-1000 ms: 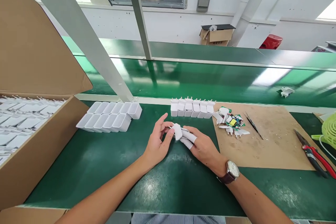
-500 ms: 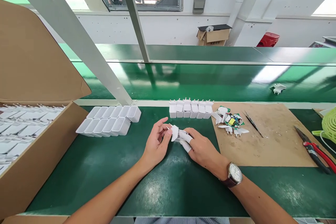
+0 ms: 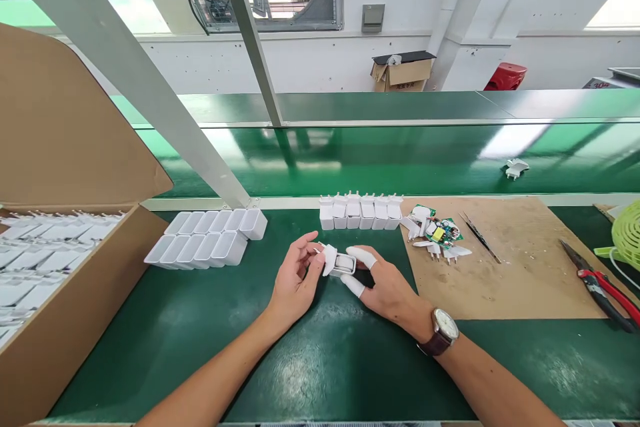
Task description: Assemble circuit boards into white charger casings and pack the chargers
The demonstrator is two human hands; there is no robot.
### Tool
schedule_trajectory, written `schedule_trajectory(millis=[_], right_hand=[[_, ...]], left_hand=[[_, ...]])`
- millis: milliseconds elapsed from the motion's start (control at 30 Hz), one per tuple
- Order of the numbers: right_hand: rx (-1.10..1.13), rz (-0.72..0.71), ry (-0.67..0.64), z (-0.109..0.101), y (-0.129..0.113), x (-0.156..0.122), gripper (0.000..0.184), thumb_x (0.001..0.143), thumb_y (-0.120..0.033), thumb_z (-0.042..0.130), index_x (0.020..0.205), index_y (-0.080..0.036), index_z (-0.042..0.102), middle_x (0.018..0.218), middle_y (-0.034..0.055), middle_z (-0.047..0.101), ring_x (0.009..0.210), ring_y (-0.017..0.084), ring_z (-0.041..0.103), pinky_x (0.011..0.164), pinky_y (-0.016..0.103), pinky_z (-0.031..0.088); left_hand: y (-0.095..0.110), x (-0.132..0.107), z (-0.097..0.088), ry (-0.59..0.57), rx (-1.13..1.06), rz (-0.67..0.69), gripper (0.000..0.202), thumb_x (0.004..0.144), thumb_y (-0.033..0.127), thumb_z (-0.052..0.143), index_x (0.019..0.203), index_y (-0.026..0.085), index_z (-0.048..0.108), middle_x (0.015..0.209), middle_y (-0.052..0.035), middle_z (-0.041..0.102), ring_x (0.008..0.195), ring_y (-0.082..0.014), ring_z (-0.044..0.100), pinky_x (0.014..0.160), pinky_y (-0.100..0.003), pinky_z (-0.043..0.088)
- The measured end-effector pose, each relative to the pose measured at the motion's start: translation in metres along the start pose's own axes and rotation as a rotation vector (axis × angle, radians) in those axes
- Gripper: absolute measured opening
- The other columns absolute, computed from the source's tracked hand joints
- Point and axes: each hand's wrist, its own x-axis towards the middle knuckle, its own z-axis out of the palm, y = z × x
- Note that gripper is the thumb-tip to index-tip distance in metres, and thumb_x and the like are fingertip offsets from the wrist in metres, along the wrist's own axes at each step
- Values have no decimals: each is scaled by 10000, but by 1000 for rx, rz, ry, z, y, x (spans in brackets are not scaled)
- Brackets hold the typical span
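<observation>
My left hand [image 3: 299, 275] pinches the pin end of a white plug charger [image 3: 343, 264] between thumb and fingers, above the middle of the green bench. The charger's housing points right and its open side shows a cavity; what lies inside is too small to make out. My right hand [image 3: 383, 285] wears white finger cots on thumb and index finger. These two fingers are spread on either side of the housing's right end; whether the tips touch it I cannot tell. Behind the hands stands a row of white chargers [image 3: 353, 212] with pins up.
White open cases [image 3: 227, 248] stand in two rows at left, beside a carton [image 3: 100, 287] of white plug parts. On a brown board [image 3: 520, 280] lie circuit boards [image 3: 443, 231], tweezers [image 3: 480, 237] and red-handled pliers [image 3: 603, 287]. A loose plug part [image 3: 515, 168] sits farther back.
My right finger and thumb have spread apart from their grip on the charger's housing, uncovering its open side. My left hand keeps its hold. The view has tilted slightly.
</observation>
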Motion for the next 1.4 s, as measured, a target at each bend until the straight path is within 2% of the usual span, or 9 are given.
schedule_trajectory(millis=[67, 200, 333, 467, 833, 933, 1133, 1300, 1400], right_hand=[[-2, -9, 3, 0, 2, 0, 397, 972, -248, 601, 1360, -245, 522, 1301, 119, 640, 1061, 233, 716, 886, 382, 648], [-75, -119, -47, 2, 4, -3, 349, 974, -156, 539, 1311, -229, 594, 1328, 145, 638, 1183, 261, 673, 925, 408, 639], [-96, -117, -33, 6, 3, -6, 401, 941, -85, 511, 1314, -205, 592, 1318, 158, 640, 1138, 258, 687, 879, 402, 652], [-120, -132, 24, 7, -1, -7, 380, 929, -83, 517, 1284, -187, 603, 1277, 170, 649, 1100, 277, 686, 853, 430, 650], [-140, -110, -89, -2, -9, 1, 286, 937, -87, 493, 1176, -196, 607, 1135, 138, 668, 1009, 267, 658, 782, 404, 633], [-113, -62, -111, -3, -6, 0, 259, 957, -131, 524, 1192, -207, 599, 1148, 117, 681, 1018, 250, 676, 791, 375, 629], [-47, -18, -60, -6, 0, -1, 177, 978, -285, 608, 1134, -207, 580, 1087, 85, 726, 846, 214, 715, 681, 334, 599], [23, 113, -31, -13, -1, 0, 387, 926, -385, 685, 1250, -219, 552, 1176, 98, 707, 934, 235, 723, 795, 383, 625], [64, 89, -54, -13, -2, 1, 396, 936, -337, 665, 1296, -221, 547, 1261, 118, 670, 1049, 249, 700, 874, 403, 618]], left_hand=[[0, -1, -1, -1, 3, 1, 413, 990, 388, 610, 1353, 216, 513, 1011, -50, 664, 897, -154, 664, 811, -283, 564], [0, -1, -1, 3, 7, -6, 409, 991, 398, 608, 1348, 217, 524, 1016, -55, 674, 901, -160, 674, 827, -297, 576], [-1, -3, -2, -15, 15, 8, 411, 996, 374, 611, 1367, 224, 515, 1051, -56, 681, 908, -157, 670, 865, -312, 571], [-3, -5, -4, -9, 73, 112, 473, 977, 313, 649, 1414, 248, 479, 1107, -62, 678, 986, -175, 661, 929, -347, 553], [-2, -6, -2, 7, 136, 114, 399, 987, 313, 621, 1367, 246, 520, 1012, -40, 652, 919, -160, 645, 871, -319, 576], [-3, -5, -2, 8, 125, 108, 392, 990, 315, 617, 1363, 239, 525, 998, -39, 646, 899, -156, 642, 857, -312, 578], [-3, -5, -2, 10, 121, 110, 389, 981, 319, 626, 1351, 235, 538, 993, -37, 653, 903, -156, 643, 866, -312, 575], [-2, -5, -2, 9, 138, 110, 399, 978, 322, 631, 1352, 225, 530, 996, -41, 660, 904, -158, 650, 867, -314, 573], [-1, -5, -2, 9, 142, 113, 404, 977, 320, 634, 1354, 223, 524, 1006, -41, 665, 906, -155, 652, 863, -309, 574]])
